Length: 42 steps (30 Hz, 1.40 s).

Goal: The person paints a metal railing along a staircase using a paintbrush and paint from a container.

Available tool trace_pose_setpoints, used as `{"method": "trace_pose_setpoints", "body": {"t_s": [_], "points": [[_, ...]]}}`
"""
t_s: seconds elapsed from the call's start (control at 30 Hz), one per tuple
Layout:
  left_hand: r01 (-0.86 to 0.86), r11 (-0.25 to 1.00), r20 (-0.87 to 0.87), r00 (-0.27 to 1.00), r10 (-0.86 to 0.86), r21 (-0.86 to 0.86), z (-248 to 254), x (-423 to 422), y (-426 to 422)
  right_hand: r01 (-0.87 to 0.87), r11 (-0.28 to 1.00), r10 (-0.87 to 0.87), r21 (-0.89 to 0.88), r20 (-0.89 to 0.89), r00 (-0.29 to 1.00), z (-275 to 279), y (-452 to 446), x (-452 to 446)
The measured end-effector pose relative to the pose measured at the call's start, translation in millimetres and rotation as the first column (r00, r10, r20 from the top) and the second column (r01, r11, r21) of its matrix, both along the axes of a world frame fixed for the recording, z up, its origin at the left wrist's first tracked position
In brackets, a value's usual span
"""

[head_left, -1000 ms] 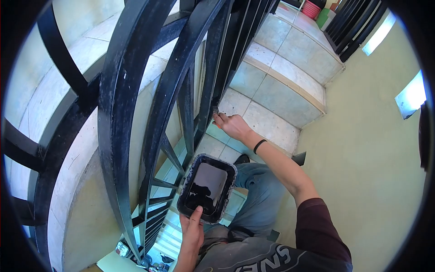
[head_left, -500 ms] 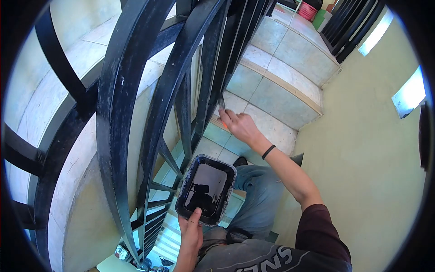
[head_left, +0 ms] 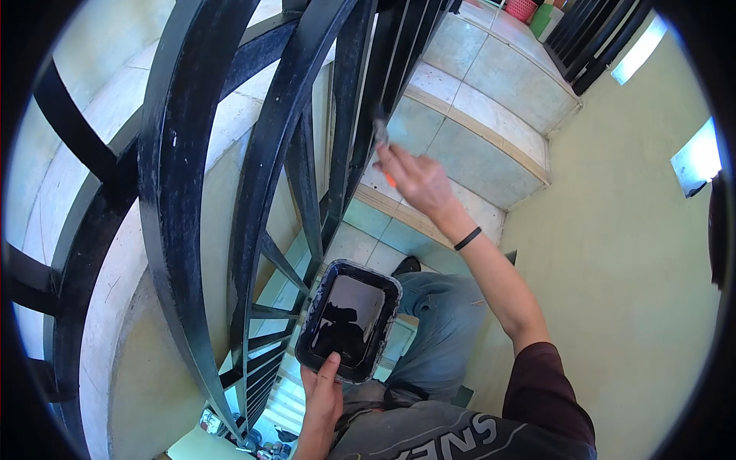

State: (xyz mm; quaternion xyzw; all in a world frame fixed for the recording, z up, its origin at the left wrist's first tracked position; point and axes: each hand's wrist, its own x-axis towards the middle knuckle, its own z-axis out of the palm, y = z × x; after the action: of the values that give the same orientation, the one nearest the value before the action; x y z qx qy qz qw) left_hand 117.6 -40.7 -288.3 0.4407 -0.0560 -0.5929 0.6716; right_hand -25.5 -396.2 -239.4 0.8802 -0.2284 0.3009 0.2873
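In my left hand (head_left: 323, 395) is a black rectangular tray (head_left: 307, 337) of dark liquid that looks like black paint; the thumb lies over its near rim and the fingers are underneath. My right hand (head_left: 418, 180) grips a paintbrush (head_left: 381, 132) with an orange handle, partly hidden by the fingers. The brush's dark bristle end points up beside the black metal railing bars (head_left: 360, 92). Blur keeps me from telling whether the bristles touch a bar.
Tiled stairs (head_left: 475, 153) climb ahead between the railing and a pale green wall (head_left: 613, 253). Wide curved black bars (head_left: 172, 192) stand close on the left. At the top are a red basket (head_left: 521, 10) and a dark gate (head_left: 594, 42). A shoe (head_left: 409, 265) rests on a step below.
My right hand has moved up and slightly right with the paintbrush, along the railing bars. The view has shifted a little; my left hand still holds the tray in nearly the same place.
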Motion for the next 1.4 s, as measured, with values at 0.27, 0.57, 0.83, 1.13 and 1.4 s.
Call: {"method": "trace_pose_setpoints", "body": {"t_s": [0.27,0.57,0.83,1.13,1.4], "points": [[-0.057,0.998,-0.033,0.998,0.055,-0.034,3.5,2.2,-0.4,-0.072,0.997,0.072,0.008,0.044,0.996,-13.2,1.7,8.8],[-0.052,0.999,-0.014,0.999,0.052,0.0,0.0,5.2,2.6,0.028,0.97,-0.044,0.241,0.063,0.997,-91.6,7.3,16.1],[-0.012,0.999,0.025,1.0,0.011,0.03,-1.3,9.9,4.1,0.059,0.854,-0.117,0.516,0.082,0.99,-137.0,11.1,24.6],[-0.022,1.0,0.061,0.998,0.021,0.011,5.0,8.1,-1.8,-0.043,0.809,-0.185,0.586,0.324,0.928,-122.9,5.0,20.2],[-0.028,0.999,0.071,0.997,0.026,0.024,0.2,8.8,-0.2,-0.102,0.781,-0.109,0.616,0.296,0.949,-139.9,12.3,26.3]]}}
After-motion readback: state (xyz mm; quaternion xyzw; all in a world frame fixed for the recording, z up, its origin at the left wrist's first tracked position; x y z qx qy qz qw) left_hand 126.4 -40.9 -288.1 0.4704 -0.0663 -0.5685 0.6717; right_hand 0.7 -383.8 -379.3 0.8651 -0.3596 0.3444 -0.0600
